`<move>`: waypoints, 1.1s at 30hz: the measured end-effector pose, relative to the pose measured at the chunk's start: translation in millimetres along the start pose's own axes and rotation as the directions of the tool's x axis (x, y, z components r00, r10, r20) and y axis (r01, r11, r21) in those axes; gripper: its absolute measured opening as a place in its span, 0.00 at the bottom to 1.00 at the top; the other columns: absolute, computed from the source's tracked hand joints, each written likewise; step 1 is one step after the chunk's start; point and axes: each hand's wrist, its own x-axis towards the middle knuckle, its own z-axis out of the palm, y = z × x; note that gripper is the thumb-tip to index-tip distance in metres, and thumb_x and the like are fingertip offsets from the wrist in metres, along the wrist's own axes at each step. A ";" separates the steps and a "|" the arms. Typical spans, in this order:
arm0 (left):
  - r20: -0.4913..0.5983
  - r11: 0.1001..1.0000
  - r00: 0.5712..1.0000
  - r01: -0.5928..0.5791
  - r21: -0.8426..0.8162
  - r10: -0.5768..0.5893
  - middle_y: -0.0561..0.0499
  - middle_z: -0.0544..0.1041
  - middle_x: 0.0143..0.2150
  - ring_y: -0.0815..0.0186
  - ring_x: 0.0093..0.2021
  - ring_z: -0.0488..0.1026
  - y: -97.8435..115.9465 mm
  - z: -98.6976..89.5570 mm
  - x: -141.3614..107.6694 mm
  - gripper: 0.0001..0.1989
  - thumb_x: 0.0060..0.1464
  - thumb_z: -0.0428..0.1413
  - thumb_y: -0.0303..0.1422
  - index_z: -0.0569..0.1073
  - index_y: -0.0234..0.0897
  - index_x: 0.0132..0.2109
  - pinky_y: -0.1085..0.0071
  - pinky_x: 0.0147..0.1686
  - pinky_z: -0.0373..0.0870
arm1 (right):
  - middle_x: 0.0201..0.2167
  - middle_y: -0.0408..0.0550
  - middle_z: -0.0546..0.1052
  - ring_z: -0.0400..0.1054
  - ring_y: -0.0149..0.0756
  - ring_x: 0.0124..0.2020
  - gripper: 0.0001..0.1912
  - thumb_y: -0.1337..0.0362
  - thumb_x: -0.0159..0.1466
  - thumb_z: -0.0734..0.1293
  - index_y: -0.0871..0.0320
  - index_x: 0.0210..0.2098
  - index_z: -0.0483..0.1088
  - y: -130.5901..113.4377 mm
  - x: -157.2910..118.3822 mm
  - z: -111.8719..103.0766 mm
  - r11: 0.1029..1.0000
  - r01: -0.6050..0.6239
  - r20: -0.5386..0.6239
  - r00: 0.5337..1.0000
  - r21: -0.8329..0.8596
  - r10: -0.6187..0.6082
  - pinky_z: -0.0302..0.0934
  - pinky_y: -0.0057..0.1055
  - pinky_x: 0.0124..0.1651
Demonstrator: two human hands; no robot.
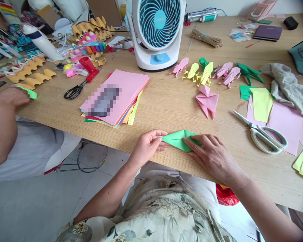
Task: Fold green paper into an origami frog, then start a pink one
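Observation:
A piece of folded green paper (176,138), pointed at its left end, lies at the table's front edge between my hands. My left hand (149,145) pinches that left tip between thumb and fingers. Over the paper's right part rests my right hand (212,153), its fingers stretched out and pressing on it; they hide the right end. Beyond the paper sits a pink folded paper figure (207,102). Farther back stand finished-looking folded paper animals in pink (180,66), yellow (206,74) and green (249,72).
White-handled scissors (265,137) and cut paper sheets (261,104) lie at right. A stack of coloured paper (131,84) with a blurred item on top is at left, near black scissors (75,90). A fan (159,30) stands behind. Another person's hand (12,95) holds green paper.

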 end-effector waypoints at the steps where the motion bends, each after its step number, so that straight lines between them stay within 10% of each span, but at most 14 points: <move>1: 0.003 1.000 1.000 0.012 -0.012 -0.012 0.48 0.80 0.40 0.65 0.39 0.81 0.5 -0.1 0.3 0.11 0.58 0.59 0.32 0.75 0.32 0.46 0.73 0.36 0.81 | 0.50 0.57 0.72 0.65 0.46 0.48 0.22 0.60 0.71 0.61 0.57 0.62 0.66 -0.1 0.1 -0.1 1.000 -0.001 -0.001 1.000 0.002 0.001 0.62 0.44 0.52; 20: 0.058 0.990 0.989 0.131 0.056 -0.134 0.41 0.74 0.51 0.66 0.30 0.82 14.0 -7.1 -4.6 0.21 0.63 0.49 0.33 0.65 0.35 0.62 0.79 0.20 0.70 | 0.50 0.57 0.73 0.66 0.46 0.49 0.21 0.61 0.71 0.61 0.57 0.62 0.67 -0.5 1.0 -2.1 0.999 -0.008 0.010 1.000 0.043 0.008 0.61 0.44 0.54; 33: -0.055 0.908 0.997 -0.032 0.417 0.060 0.53 0.78 0.29 0.74 0.20 0.72 5.8 -5.7 0.6 0.04 0.55 0.59 0.31 0.74 0.35 0.38 0.78 0.20 0.71 | 0.51 0.57 0.72 0.66 0.46 0.49 0.21 0.60 0.71 0.61 0.56 0.62 0.66 -0.1 0.0 -0.7 0.999 -0.011 0.014 1.000 0.046 0.010 0.61 0.44 0.54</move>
